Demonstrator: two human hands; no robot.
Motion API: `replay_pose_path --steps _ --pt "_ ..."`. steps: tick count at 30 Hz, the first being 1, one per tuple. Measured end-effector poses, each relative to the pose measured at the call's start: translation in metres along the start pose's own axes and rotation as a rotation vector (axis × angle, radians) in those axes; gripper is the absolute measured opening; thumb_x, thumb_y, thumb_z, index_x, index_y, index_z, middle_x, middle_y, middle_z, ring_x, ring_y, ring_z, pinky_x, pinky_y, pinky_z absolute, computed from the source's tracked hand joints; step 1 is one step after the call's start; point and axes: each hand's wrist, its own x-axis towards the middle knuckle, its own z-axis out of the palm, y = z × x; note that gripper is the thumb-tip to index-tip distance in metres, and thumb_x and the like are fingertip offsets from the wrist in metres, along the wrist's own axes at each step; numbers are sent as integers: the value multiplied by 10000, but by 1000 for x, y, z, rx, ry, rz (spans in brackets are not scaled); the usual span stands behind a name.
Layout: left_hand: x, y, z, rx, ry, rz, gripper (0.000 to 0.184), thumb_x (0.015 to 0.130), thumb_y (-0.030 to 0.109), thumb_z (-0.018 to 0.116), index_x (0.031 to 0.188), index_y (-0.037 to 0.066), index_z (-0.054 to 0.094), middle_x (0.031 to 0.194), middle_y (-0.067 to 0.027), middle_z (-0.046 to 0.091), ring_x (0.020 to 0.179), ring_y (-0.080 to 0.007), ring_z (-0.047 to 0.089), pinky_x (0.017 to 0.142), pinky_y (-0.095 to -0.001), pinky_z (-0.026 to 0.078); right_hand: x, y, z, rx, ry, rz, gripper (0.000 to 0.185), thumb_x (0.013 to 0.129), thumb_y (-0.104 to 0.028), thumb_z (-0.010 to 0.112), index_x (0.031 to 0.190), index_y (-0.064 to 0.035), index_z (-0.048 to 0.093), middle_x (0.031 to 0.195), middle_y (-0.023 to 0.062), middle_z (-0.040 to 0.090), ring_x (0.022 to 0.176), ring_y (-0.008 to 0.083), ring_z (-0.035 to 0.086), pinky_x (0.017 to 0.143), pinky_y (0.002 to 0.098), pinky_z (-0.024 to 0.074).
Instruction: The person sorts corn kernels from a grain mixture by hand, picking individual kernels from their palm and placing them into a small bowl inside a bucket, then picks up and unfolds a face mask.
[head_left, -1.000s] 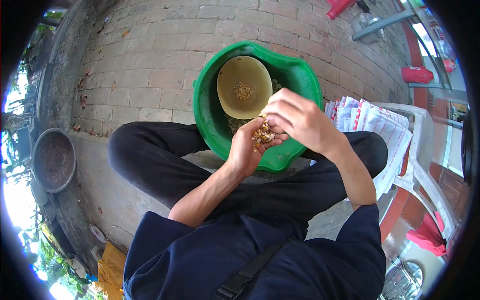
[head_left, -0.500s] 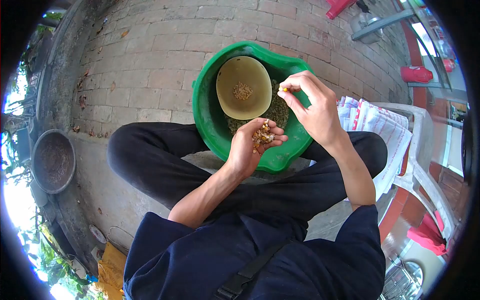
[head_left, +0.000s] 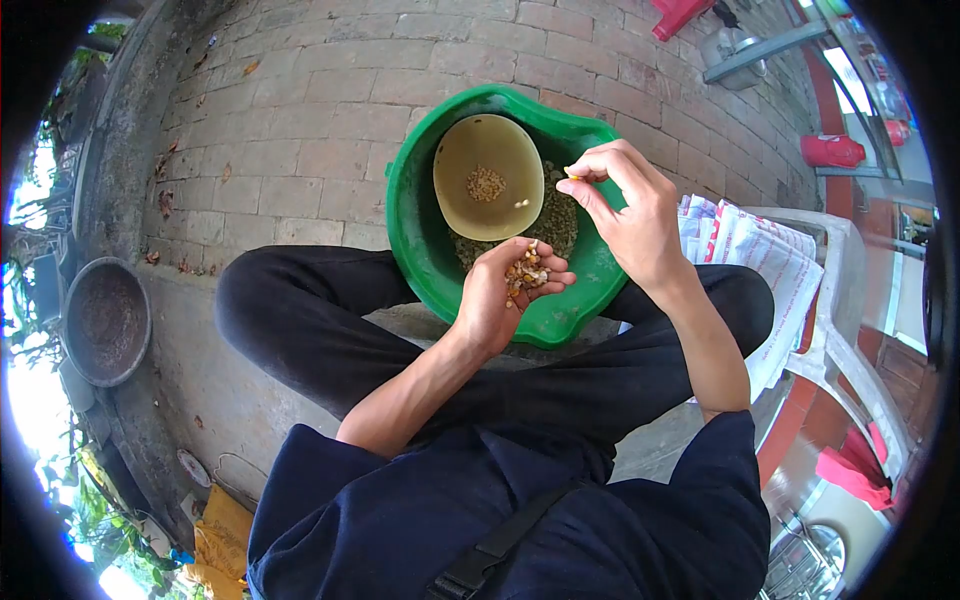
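Observation:
My left hand (head_left: 495,290) is cupped palm up around a small heap of mixed kernels (head_left: 526,274), over the near rim of a green basin (head_left: 405,235). Pinched between thumb and fingertips of my right hand (head_left: 625,205) is a yellowish kernel (head_left: 572,174), above the basin's right side. Inside the basin a beige bowl (head_left: 475,145) leans at the back left, with a small pile of pale kernels (head_left: 486,184) at its bottom. A couple of pale kernels (head_left: 521,204) show at the bowl's right side. Greenish grains (head_left: 560,215) lie in the basin beneath the bowl.
My crossed legs (head_left: 310,310) surround the basin's near side. On the right, folded printed sacks (head_left: 765,265) lie by a white plastic chair (head_left: 845,300). A dark round pan (head_left: 108,320) stands at far left. A metal pot (head_left: 735,55) and a red object (head_left: 833,150) are at upper right.
My right hand has moved up and right from my left hand, with its pinch held. Pale kernels now show at the bowl's right side. My left hand has barely moved.

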Motion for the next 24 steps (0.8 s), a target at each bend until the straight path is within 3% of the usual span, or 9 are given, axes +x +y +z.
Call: replay_pose_path --steps 10,12,13,15,16,18,20,21,24 --pt "-1 0 1 16 11 -3 293 996 212 398 1005 -23 573 935 -162 656 892 -301 671 812 -364 541 0 -2 2 101 79 81 210 743 61 756 881 6 608 881 79 622 757 160 655 630 281 529" --pt "-1 0 2 17 11 0 293 996 211 399 1004 -24 572 936 -164 656 894 -303 671 812 -365 541 2 4 3 -18 80 -53 205 765 49 741 921 -5 620 886 84 628 825 179 667 659 299 533" --pt "-2 1 3 11 21 0 265 984 185 405 996 -23 568 926 -158 653 870 -284 668 800 -359 544 1 3 2 -17 81 -53 205 765 49 741 921 -5 620 886 84 628 825 179 667 659 299 533" --pt "-3 2 8 5 30 -1 238 972 159 411 987 -22 564 915 -153 651 846 -265 666 787 -353 548 -2 -3 -1 63 -130 -130 180 791 -21 722 931 -34 610 922 88 609 798 225 651 671 344 524" --pt "-4 2 11 -29 75 15 222 971 161 416 989 2 570 917 -117 645 839 -226 657 764 -331 543 -6 -9 -4 130 -308 -50 184 801 -114 727 932 -52 615 934 81 610 854 224 643 685 345 529" --pt "-4 1 9 -65 123 34 208 971 163 421 991 27 577 918 -80 640 832 -186 647 740 -308 539 -13 -18 1 62 -489 -251 231 780 -181 740 935 -59 620 937 77 615 885 226 635 734 347 535" --pt "-2 -3 -2 -158 47 57 212 987 204 424 997 84 598 851 -6 633 763 -114 640 679 -253 527 -24 -27 10 -58 -579 -375 303 743 -227 755 959 -59 625 964 82 615 935 232 625 822 348 527" --pt "-2 -1 -7 -210 4 37 204 998 209 418 955 106 588 808 46 601 731 -44 606 604 -200 480 -33 -29 18 -73 -544 -365 357 707 -179 777 1004 -61 616 1045 88 606 1027 261 610 865 361 516" --pt "-5 5 1 -197 48 30 195 1005 200 413 931 123 576 801 79 589 704 -4 578 574 -171 444 -45 -21 33 -136 -477 -344 314 728 -145 746 992 -50 606 1034 96 608 1033 279 612 874 366 519"
